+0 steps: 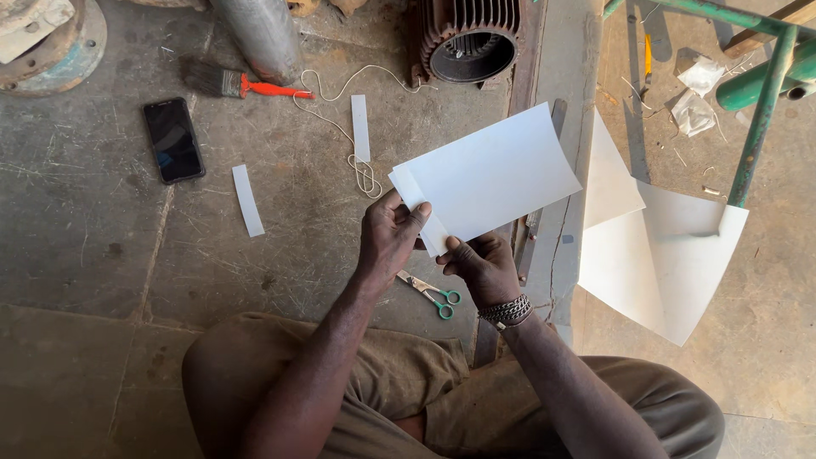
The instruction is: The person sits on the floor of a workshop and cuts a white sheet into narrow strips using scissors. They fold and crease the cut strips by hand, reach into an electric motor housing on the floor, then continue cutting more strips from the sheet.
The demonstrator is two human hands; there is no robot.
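A white sheet of paper point(489, 174), folded over along its near-left edge, is held above the concrete floor point(85, 212), pinched at that corner by the left hand point(389, 238) and the right hand point(480, 265), with green-handled scissors point(432, 291) lying just beneath them.

I see soft, even daylight, brightest toward three o'clock; shadows stay faint, focus sharp, edges slightly bowed.
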